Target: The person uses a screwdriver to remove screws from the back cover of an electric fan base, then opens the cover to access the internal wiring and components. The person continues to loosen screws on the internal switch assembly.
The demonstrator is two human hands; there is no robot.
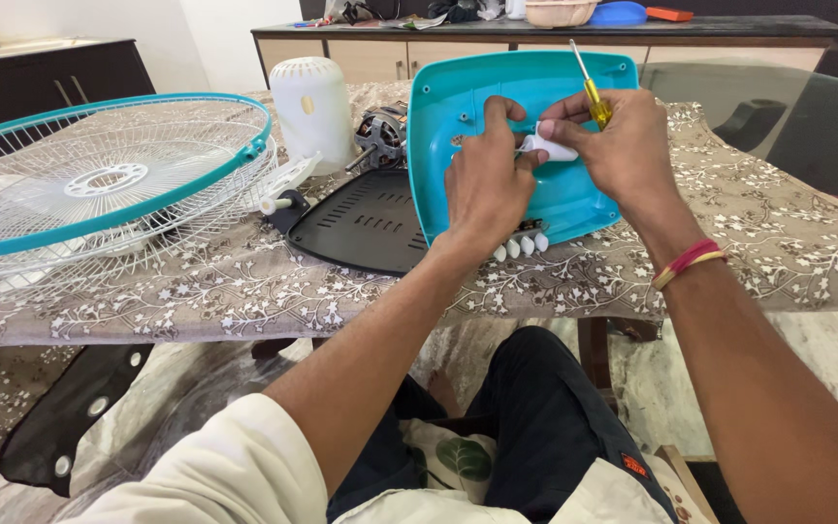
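white part (pixel 553 148): small, smooth plastic, pinched by both hands against teal base (pixel 477 116) | left hand (pixel 482 184) closed on it | right hand (pixel 613 146) also grips yellow screwdriver (pixel 589 92) | base: glossy, rounded, tilted at table (pixel 778 243) edge | grille (pixel 99 184) left, well apart
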